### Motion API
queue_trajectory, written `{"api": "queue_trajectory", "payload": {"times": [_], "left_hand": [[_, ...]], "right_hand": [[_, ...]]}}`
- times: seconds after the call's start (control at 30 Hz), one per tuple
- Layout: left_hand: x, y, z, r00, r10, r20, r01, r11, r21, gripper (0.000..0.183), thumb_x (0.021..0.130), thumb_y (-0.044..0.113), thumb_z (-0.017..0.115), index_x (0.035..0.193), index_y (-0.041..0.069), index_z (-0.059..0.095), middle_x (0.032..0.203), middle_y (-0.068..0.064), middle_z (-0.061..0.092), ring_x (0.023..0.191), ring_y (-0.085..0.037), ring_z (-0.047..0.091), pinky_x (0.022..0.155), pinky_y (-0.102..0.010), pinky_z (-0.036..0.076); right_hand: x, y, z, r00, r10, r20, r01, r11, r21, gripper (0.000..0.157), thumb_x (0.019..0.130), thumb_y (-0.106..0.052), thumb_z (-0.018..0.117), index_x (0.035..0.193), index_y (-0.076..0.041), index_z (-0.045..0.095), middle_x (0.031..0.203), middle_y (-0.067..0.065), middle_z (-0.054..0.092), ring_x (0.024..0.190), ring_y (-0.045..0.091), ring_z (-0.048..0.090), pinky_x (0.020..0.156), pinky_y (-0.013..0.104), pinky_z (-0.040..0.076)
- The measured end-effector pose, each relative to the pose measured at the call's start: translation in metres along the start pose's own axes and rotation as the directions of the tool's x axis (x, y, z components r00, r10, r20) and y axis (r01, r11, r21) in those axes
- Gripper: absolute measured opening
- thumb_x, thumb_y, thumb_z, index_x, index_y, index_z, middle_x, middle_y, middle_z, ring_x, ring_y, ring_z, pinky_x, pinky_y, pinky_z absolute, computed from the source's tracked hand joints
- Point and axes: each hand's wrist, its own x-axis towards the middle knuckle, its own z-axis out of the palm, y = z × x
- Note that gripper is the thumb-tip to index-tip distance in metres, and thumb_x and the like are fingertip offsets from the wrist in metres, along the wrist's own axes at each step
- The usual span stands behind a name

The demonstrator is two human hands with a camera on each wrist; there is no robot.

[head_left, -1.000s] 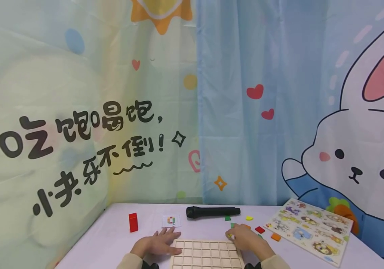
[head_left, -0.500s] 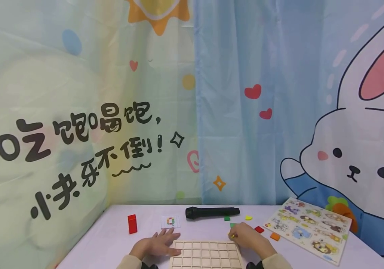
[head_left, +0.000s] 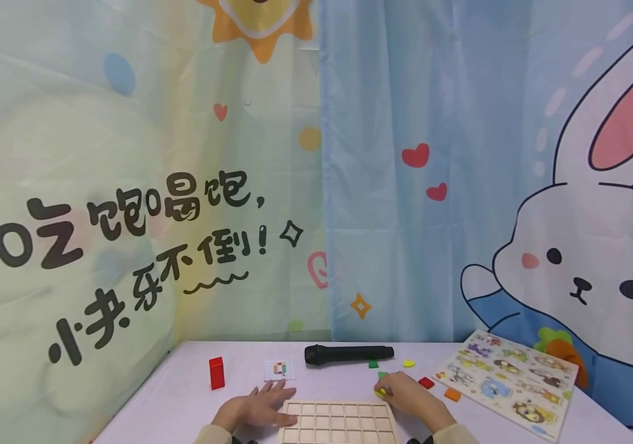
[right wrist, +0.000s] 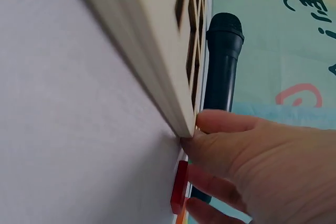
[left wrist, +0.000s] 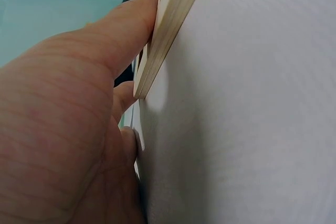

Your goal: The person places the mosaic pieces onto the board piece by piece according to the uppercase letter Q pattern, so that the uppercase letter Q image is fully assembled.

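While the right hand (head_left: 412,393) pinches a small yellow piece (head_left: 379,392) between thumb and forefinger, its tips sit at the far right corner of the gridded wooden board (head_left: 323,424); whether the piece touches the board I cannot tell. A fingertip hold seems to suit something so thin, which offers little more than its edges. The left hand (head_left: 257,408) lies with its fingers spread on the tabletop (head_left: 152,407) and its thumb over the board's left edge, presumably to stop the board sliding. The board lies flat between the two hands, nearest the person, its visible cells bare.

Just past the right hand, loose pieces lie scattered: green (head_left: 373,364), yellow (head_left: 408,364), red (head_left: 426,383) and orange (head_left: 452,394), probably left on that side for easy reach. Beyond the left fingertips, a card with a coloured pattern (head_left: 280,370) lies face up, perhaps so it can be seen past the board. A red block (head_left: 216,374) stands upright to its left. Farther off, a black microphone (head_left: 349,354) lies on its side, and a board of animal pictures (head_left: 507,382) rests at the right, both seemingly set aside from the working spot.
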Motion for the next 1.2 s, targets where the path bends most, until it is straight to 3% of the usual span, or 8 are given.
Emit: {"api": "queue_trajectory", "payload": {"times": [0.1,0.27,0.47,0.63,0.7,0.87,1.03,1.2], "left_hand": [[0.000,0.000,0.001,1.000,0.006,-0.007,-0.006,1.000,0.004,0.080,0.083,0.071,0.054,0.147,0.025,0.042,0.158,-0.015,0.029,0.147,-0.043,0.017,0.114,-0.067,0.012],[0.006,-0.001,0.006,1.000,0.008,0.007,-0.008,1.000,-0.015,0.080,0.083,0.072,0.055,0.147,0.026,0.042,0.158,-0.014,0.030,0.147,-0.043,0.018,0.114,-0.067,0.012],[0.022,-0.017,0.012,0.999,-0.016,0.038,0.020,0.994,-0.111,0.070,0.078,0.069,0.062,0.138,0.037,0.049,0.157,-0.014,0.031,0.146,-0.045,0.015,0.113,-0.070,0.006],[0.011,-0.012,0.007,1.000,0.010,0.013,-0.008,0.993,-0.119,0.052,0.081,0.065,0.064,0.126,0.042,0.051,0.156,-0.017,0.030,0.145,-0.047,0.015,0.112,-0.071,0.006],[0.003,-0.003,0.003,1.000,0.009,0.000,-0.009,0.995,-0.096,0.051,0.082,0.066,0.063,0.125,0.042,0.050,0.156,-0.018,0.030,0.145,-0.047,0.016,0.113,-0.070,0.008],[-0.002,0.002,-0.002,1.000,-0.001,-0.007,0.000,0.995,-0.099,0.050,0.082,0.065,0.063,0.124,0.041,0.051,0.157,-0.017,0.030,0.146,-0.046,0.016,0.114,-0.068,0.009],[-0.005,0.007,-0.005,1.000,0.001,-0.022,-0.003,0.995,-0.104,0.047,0.083,0.062,0.064,0.119,0.037,0.051,0.156,-0.018,0.031,0.145,-0.047,0.017,0.114,-0.069,0.009],[-0.008,0.014,-0.006,0.998,-0.057,-0.029,0.053,0.993,-0.104,0.052,0.081,0.061,0.067,0.111,0.024,0.047,0.152,-0.019,0.035,0.145,-0.045,0.021,0.116,-0.065,0.010]], "right_hand": [[-0.001,0.000,-0.001,1.000,-0.001,-0.005,0.001,1.000,0.005,0.018,0.086,0.005,0.066,0.096,-0.006,0.075,0.097,0.008,0.071,0.096,0.027,0.064,0.094,0.053,0.049],[-0.008,0.003,-0.005,0.999,0.047,-0.001,-0.047,0.999,-0.020,0.012,0.085,0.000,0.069,0.090,-0.008,0.076,0.083,0.002,0.067,0.077,0.017,0.055,0.081,0.043,0.053],[-0.010,0.009,-0.006,0.998,-0.021,-0.052,0.019,0.999,-0.044,0.008,0.083,-0.003,0.073,0.080,-0.010,0.074,0.076,-0.001,0.064,0.070,0.014,0.053,0.072,0.038,0.052],[-0.006,0.009,-0.004,0.999,0.014,-0.052,-0.017,0.999,-0.046,0.010,0.082,-0.001,0.073,0.080,-0.010,0.072,0.080,0.000,0.063,0.075,0.016,0.053,0.079,0.043,0.052],[-0.003,0.008,-0.004,0.998,0.039,-0.041,-0.040,0.998,-0.043,0.010,0.082,0.000,0.073,0.083,-0.010,0.071,0.080,0.000,0.061,0.075,0.017,0.052,0.081,0.043,0.052],[0.002,0.008,-0.003,0.998,0.066,-0.022,-0.067,0.998,-0.021,0.012,0.082,0.001,0.072,0.090,-0.008,0.069,0.082,0.002,0.058,0.077,0.018,0.051,0.083,0.043,0.051],[0.002,0.006,-0.005,0.997,0.072,-0.014,-0.073,0.997,-0.040,0.018,0.081,0.000,0.073,0.097,-0.006,0.067,0.084,0.003,0.059,0.079,0.019,0.052,0.084,0.044,0.052],[-0.001,-0.003,-0.009,0.999,0.031,-0.022,-0.032,0.998,-0.056,0.018,0.080,0.001,0.073,0.096,-0.004,0.068,0.083,0.004,0.060,0.078,0.019,0.054,0.081,0.043,0.052]]}}
